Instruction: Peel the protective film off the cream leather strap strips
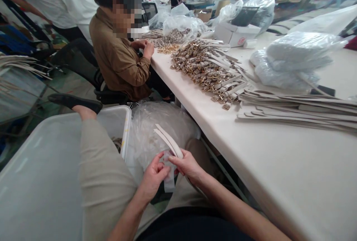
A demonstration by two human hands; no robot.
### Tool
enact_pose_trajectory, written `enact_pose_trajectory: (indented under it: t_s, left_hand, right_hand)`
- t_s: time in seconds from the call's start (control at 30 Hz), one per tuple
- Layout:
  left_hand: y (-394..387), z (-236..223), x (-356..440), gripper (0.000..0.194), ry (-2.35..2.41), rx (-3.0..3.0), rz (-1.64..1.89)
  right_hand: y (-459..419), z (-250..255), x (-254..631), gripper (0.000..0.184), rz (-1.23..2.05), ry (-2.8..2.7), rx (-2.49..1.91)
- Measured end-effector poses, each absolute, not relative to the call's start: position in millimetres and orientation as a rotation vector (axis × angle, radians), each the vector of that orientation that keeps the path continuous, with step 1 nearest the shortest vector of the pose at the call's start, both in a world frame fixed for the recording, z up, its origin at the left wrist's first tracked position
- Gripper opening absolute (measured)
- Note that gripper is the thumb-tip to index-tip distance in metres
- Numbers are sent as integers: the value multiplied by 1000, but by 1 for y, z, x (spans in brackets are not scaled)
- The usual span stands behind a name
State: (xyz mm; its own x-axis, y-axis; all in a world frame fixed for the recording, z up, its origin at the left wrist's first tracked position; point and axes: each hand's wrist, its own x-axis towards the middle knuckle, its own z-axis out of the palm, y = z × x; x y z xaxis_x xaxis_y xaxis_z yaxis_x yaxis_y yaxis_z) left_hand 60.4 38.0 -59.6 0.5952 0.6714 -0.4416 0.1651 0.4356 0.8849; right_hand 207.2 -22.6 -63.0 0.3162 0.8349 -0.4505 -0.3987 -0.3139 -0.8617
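Observation:
My right hand (pixel 189 164) is closed around a few pale grey-beige straps (pixel 169 140), which bend up and to the left out of my grip above my lap. Beside it, my left hand (pixel 155 176) has its thumb and fingers bent around a translucent whitish strip (pixel 169 185) hanging down between the two hands. The strip's upper end touches or passes behind the right fingers; which of the two I cannot tell. Under the straps is a large clear plastic bag (pixel 150 118), its contents not plain to see.
A white tub (pixel 126 129) stands around my outstretched leg. On the long table (pixel 251 159) to my right lie a heap of buckled straps (pixel 206 70), long flat straps (pixel 301 109) and plastic-wrapped bundles (pixel 298 53). A seated co-worker (pixel 119 55) handles small parts at the table's left edge.

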Motion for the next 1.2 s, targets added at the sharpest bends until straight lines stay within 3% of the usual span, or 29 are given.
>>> enact_pose_trajectory:
  t_s: [0.13,0.37,0.87,1.07,1.2]
  left_hand:
    - [27,-65,57,69,941,1028,408]
    - [24,-71,48,16,892,1080,185]
    - [23,-96,48,24,883,1175,117]
    - [40,-79,47,34,980,653,372]
    - [62,-73,49,27,1086,309,617]
  right_hand:
    - [-13,-69,204,32,1232,-456,-1481]
    - [-5,-72,206,22,1165,-530,-1520]
    - [0,-89,204,16,1167,-597,-1574]
    - [-18,-77,220,39,1301,-639,-1510]
    - [-52,-61,230,49,1413,-713,-1422]
